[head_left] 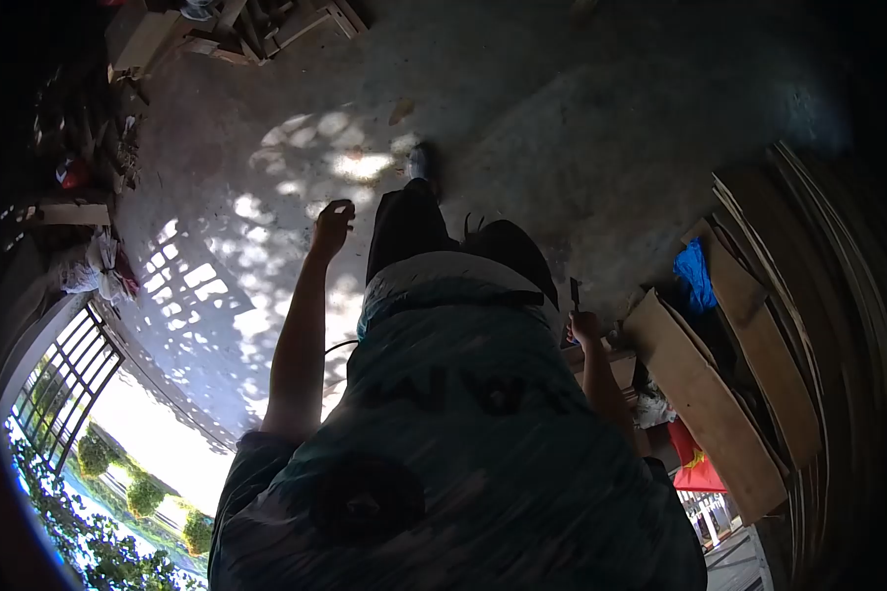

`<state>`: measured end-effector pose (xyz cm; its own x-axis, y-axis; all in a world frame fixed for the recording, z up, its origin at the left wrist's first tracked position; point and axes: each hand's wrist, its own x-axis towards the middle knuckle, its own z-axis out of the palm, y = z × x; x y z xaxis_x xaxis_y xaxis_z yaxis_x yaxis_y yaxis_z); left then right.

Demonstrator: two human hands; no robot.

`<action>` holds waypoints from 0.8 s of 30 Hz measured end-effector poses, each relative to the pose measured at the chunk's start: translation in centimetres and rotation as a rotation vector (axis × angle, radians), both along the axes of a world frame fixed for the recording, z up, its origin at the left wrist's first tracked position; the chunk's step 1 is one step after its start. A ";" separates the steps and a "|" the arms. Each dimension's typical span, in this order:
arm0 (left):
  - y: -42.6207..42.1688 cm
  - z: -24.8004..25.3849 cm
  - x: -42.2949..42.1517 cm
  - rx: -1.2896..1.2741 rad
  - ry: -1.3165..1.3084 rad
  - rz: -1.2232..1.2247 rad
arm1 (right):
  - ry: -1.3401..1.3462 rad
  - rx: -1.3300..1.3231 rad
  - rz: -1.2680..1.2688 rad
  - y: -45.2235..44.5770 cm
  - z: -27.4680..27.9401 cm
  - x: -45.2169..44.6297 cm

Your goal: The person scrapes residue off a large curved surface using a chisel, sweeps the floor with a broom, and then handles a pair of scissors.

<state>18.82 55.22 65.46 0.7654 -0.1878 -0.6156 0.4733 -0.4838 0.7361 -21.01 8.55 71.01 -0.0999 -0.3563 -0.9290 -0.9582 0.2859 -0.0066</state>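
My left hand (332,229) hangs beside my left leg over the sunlit floor. Its fingers are loosely curved and apart, and nothing shows in them. On the other side, my right hand (586,328) is closed round a thin dark tool (576,293) that sticks out past the fist. The tool's exact kind is too dark and small to tell. My torso in a dark green shirt fills the lower middle, and one shoe (419,163) shows ahead of my dark trousers.
Large cardboard sheets (705,404) lean at the right, with a blue plastic bag (695,276) between them and a red cloth (698,463) below. Scrap wood (256,34) is piled at the top left. A barred gate (69,374) and white bag (97,268) are at left.
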 end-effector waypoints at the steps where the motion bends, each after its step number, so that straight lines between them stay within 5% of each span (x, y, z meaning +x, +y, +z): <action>1: -3.5 5.0 5.0 0.081 -0.013 -0.026 | -0.025 -0.037 0.046 -1.0 0.1 1.7; 6: -8.0 14.4 17.3 -0.058 -0.278 0.112 | -0.215 -0.251 0.232 -5.9 2.7 14.9; 9: -4.6 10.2 16.7 -0.044 -0.251 0.199 | -0.332 -0.247 0.377 -10.1 3.7 25.1; 14: 1.5 3.0 3.2 0.242 0.309 0.598 | -0.553 -0.199 0.560 -16.4 3.2 37.5; 18: -2.3 5.3 -10.8 0.292 0.670 0.834 | -0.631 -0.156 0.599 -20.8 2.5 41.9; 24: -16.3 7.8 -14.8 0.267 0.779 0.662 | -0.318 -0.076 0.891 -31.5 -7.2 38.8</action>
<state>4.06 38.93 73.22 0.0417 0.3363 -0.9408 0.9980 -0.0579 0.0236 17.82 -22.94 63.85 0.4914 -0.2401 -0.8372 -0.7737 -0.5618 -0.2930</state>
